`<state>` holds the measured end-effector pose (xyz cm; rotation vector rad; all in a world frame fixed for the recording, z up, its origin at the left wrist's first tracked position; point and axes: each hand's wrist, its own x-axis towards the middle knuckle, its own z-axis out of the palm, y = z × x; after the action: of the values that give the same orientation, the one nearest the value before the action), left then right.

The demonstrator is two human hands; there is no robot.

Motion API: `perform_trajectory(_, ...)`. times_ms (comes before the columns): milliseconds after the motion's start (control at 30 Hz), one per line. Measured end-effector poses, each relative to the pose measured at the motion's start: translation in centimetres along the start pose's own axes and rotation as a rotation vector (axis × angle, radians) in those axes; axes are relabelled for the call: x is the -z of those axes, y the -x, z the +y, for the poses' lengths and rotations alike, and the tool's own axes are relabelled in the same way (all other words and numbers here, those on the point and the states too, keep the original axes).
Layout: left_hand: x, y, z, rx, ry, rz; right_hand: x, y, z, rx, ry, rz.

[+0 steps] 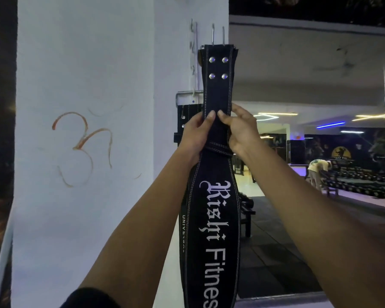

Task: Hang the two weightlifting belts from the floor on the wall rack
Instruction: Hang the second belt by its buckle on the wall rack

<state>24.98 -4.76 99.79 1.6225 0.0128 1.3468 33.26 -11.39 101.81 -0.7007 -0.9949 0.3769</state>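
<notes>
A black weightlifting belt (216, 85) with white lettering and several silver rivets stands upright in front of a white pillar. Its metal buckle prongs (218, 35) stick up at the top. My left hand (196, 136) and my right hand (238, 130) both grip its narrow part, thumbs pressed on the front. Behind it, a second black belt (188, 121) hangs against the pillar from a metal wall rack (188, 94), mostly hidden by my left hand and the held belt. A thin metal hook (194, 41) sits higher on the pillar.
The white pillar (87, 85) bears an orange drawn symbol. To the right a mirror (320, 107) shows the gym floor, dumbbell racks and a person bending over. Dark rubber flooring (276, 252) and a low bench (246, 214) lie below.
</notes>
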Motion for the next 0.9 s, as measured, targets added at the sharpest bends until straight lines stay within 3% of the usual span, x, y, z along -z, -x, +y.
perform_trajectory(167,-1.1,-1.6,0.2,-0.042,0.060,0.129,0.8,0.1,0.9,0.232,0.475,-0.007)
perform_trajectory(333,-1.7,-2.1,-0.4,-0.023,0.092,0.152,3.3,3.8,4.8,0.334,0.526,-0.053)
perform_trajectory(767,0.1,-2.3,-2.6,0.041,0.133,0.193,9.7,7.0,9.5,-0.187,0.377,-0.302)
perform_trajectory(900,0.1,-2.6,-2.2,0.028,0.118,0.191,9.7,6.7,9.5,-0.182,0.320,-0.296)
